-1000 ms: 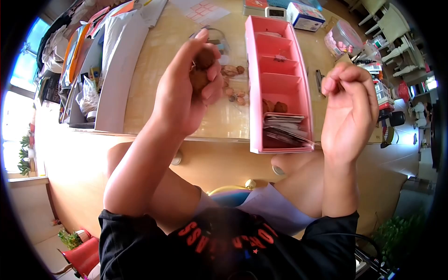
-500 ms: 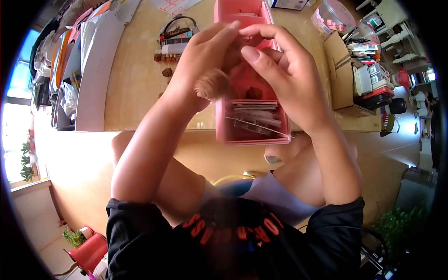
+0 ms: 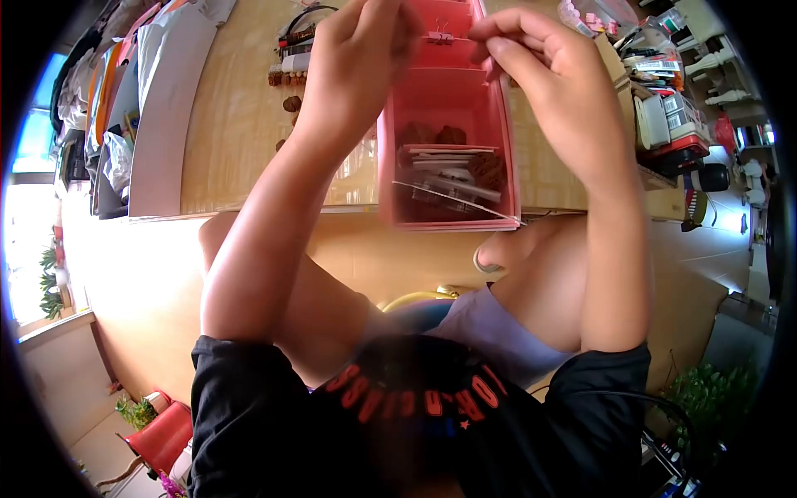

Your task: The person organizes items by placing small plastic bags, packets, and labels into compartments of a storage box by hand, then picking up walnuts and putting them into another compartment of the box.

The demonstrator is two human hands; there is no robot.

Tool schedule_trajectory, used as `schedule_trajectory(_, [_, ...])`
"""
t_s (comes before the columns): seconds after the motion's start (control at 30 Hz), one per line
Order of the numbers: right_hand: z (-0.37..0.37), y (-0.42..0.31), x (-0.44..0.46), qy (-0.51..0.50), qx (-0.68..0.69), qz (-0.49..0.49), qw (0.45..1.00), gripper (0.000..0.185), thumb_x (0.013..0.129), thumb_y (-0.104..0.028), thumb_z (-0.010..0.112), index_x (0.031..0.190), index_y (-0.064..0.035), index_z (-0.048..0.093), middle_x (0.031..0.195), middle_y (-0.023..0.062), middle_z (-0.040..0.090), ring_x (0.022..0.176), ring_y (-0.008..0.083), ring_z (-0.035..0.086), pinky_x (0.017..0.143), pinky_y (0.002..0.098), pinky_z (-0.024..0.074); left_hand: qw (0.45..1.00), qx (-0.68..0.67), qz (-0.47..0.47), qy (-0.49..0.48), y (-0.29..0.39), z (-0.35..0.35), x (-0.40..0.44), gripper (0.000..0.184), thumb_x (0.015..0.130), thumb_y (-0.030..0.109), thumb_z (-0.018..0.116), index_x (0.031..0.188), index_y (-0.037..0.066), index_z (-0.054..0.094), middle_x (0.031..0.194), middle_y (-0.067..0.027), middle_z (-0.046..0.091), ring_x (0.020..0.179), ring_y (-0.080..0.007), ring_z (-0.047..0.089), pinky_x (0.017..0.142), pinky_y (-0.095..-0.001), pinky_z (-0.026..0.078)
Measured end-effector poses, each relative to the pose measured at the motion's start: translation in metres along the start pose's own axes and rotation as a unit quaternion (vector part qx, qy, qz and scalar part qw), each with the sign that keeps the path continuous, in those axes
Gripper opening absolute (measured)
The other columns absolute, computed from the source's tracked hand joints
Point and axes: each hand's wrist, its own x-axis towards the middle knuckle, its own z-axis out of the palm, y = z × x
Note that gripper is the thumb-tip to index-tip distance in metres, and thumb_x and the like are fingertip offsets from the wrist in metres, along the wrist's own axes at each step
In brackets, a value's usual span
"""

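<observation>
The long pink divided box (image 3: 512,158) lies on the table between my hands. My left hand (image 3: 353,70) is above its left edge, back toward me, its fingertips blurred; what it holds, if anything, is hidden. Over the right edge, my right hand (image 3: 564,83) has loosely curled fingers, slightly apart, with nothing visible in them. Inside the box a brown walnut (image 3: 452,135) sits beside another, dimmer one in a middle compartment. Another walnut (image 3: 487,169) rests on the papers and clear packets (image 3: 440,191) in the near compartment. A binder clip (image 3: 440,37) is near a far divider.
Several walnuts lie left of the box, one (image 3: 292,104) near my left forearm. Beyond are small bottles (image 3: 286,79) and a black cable. A white organizer (image 3: 166,108) stands at left. A cardboard box (image 3: 614,62) of stationery and a pink-filled tub (image 3: 594,15) are at right.
Both hands have moved up and apart from over the box. The walnut that was beneath my left hand now appears on the papers. The view has shifted slightly.
</observation>
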Motion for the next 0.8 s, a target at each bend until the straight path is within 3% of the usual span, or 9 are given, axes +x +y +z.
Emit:
schedule_trajectory(0.1, [-0.016, -0.005, -0.005, -0.088, -0.111, -0.011, 0.990, 0.019, 0.097, -0.004, 0.060, 0.114, 0.0010, 0.067, 0.107, 0.0083, 0.070, 0.098, 0.0169, 0.066, 0.091, 0.0297, 0.0511, 0.996, 0.040, 0.073, -0.026, 0.009, 0.005, -0.009, 0.041, 0.114, 0.034, 0.043, 0.096, 0.002, 0.063, 0.076, -0.0002, 0.055, 0.067, -0.0073, 0.046, 0.062, -0.0234, 0.038])
schedule_trajectory(0.17, [-0.025, -0.015, -0.011, -0.175, -0.182, -0.035, 0.967, 0.023, 0.091, -0.004, 0.063, 0.113, 0.0010, 0.067, 0.107, 0.0110, 0.068, 0.101, 0.0223, 0.066, 0.092, 0.0332, 0.0507, 0.999, 0.005, -0.046, 0.019, 0.043, 0.027, -0.017, 0.039, 0.114, 0.032, 0.044, 0.102, 0.001, 0.063, 0.079, -0.0014, 0.055, 0.068, -0.0085, 0.047, 0.064, -0.0248, 0.040])
schedule_trajectory(0.27, [-0.034, -0.013, -0.022, -0.311, -0.233, -0.045, 0.920, 0.035, 0.078, -0.006, 0.066, 0.113, 0.0002, 0.068, 0.109, 0.0169, 0.061, 0.109, 0.0366, 0.059, 0.095, 0.0423, 0.0490, 0.995, -0.082, -0.021, -0.052, 0.025, 0.017, -0.023, 0.035, 0.114, 0.028, 0.044, 0.110, 0.000, 0.064, 0.084, -0.0026, 0.057, 0.073, -0.0100, 0.051, 0.068, -0.0251, 0.043])
schedule_trajectory(0.37, [-0.023, 0.003, -0.033, -0.292, -0.270, -0.075, 0.915, 0.035, 0.078, -0.005, 0.065, 0.113, -0.0006, 0.068, 0.114, 0.0163, 0.059, 0.115, 0.0363, 0.057, 0.096, 0.0431, 0.0486, 0.945, -0.216, -0.033, -0.241, 0.017, -0.022, -0.019, 0.023, 0.107, 0.024, 0.058, 0.110, 0.002, 0.064, 0.090, -0.0046, 0.061, 0.076, -0.0134, 0.056, 0.070, -0.0267, 0.044])
schedule_trajectory(0.47, [-0.020, 0.002, -0.035, -0.267, -0.265, -0.100, 0.921, 0.037, 0.079, -0.005, 0.068, 0.115, -0.0015, 0.068, 0.114, 0.0165, 0.057, 0.117, 0.0371, 0.056, 0.097, 0.0422, 0.0487, 0.985, -0.114, -0.032, -0.127, 0.016, -0.010, -0.029, 0.042, 0.111, 0.042, 0.048, 0.116, 0.002, 0.059, 0.091, -0.0078, 0.063, 0.064, -0.0095, 0.046, 0.053, -0.0249, 0.033])
schedule_trajectory(0.57, [-0.024, -0.002, -0.030, -0.208, -0.157, -0.049, 0.964, 0.029, 0.095, -0.011, 0.065, 0.122, -0.0015, 0.066, 0.115, 0.0122, 0.065, 0.112, 0.0272, 0.063, 0.096, 0.0386, 0.0498, 0.993, -0.084, 0.009, -0.087, 0.007, -0.003, -0.035, 0.031, 0.107, 0.026, 0.061, 0.124, 0.001, 0.056, 0.114, -0.0101, 0.067, 0.089, -0.0114, 0.061, 0.078, -0.0233, 0.050])
schedule_trajectory(0.6, [-0.022, 0.002, -0.027, -0.164, -0.065, -0.010, 0.984, 0.028, 0.099, -0.016, 0.064, 0.122, -0.0015, 0.066, 0.115, 0.0124, 0.067, 0.111, 0.0247, 0.064, 0.096, 0.0377, 0.0504, 0.987, -0.111, 0.011, -0.112, 0.005, -0.008, -0.037, 0.033, 0.101, 0.010, 0.067, 0.130, -0.001, 0.055, 0.127, -0.0123, 0.065, 0.114, -0.0160, 0.064, 0.100, -0.0279, 0.051])
schedule_trajectory(0.67, [-0.023, 0.007, -0.020, -0.089, -0.003, 0.033, 0.995, 0.035, 0.110, -0.029, 0.055, 0.125, 0.0003, 0.065, 0.118, 0.0108, 0.073, 0.112, 0.0161, 0.065, 0.096, 0.0332, 0.0502, 0.989, -0.052, 0.050, -0.126, 0.005, -0.009, -0.042, 0.038, 0.100, 0.004, 0.067, 0.135, -0.002, 0.054, 0.130, -0.0130, 0.065, 0.120, -0.0182, 0.063, 0.103, -0.0301, 0.051])
schedule_trajectory(0.8, [0.031, 0.023, -0.027, 0.034, 0.155, 0.004, 0.987, 0.043, 0.111, -0.034, 0.052, 0.127, 0.0050, 0.062, 0.107, 0.0074, 0.070, 0.102, 0.0140, 0.061, 0.092, 0.0304, 0.0494, 0.987, 0.059, 0.105, -0.102, 0.007, -0.004, -0.056, 0.052, 0.093, -0.006, 0.071, 0.142, -0.004, 0.053, 0.132, -0.0123, 0.064, 0.119, -0.0181, 0.064, 0.103, -0.0316, 0.052])
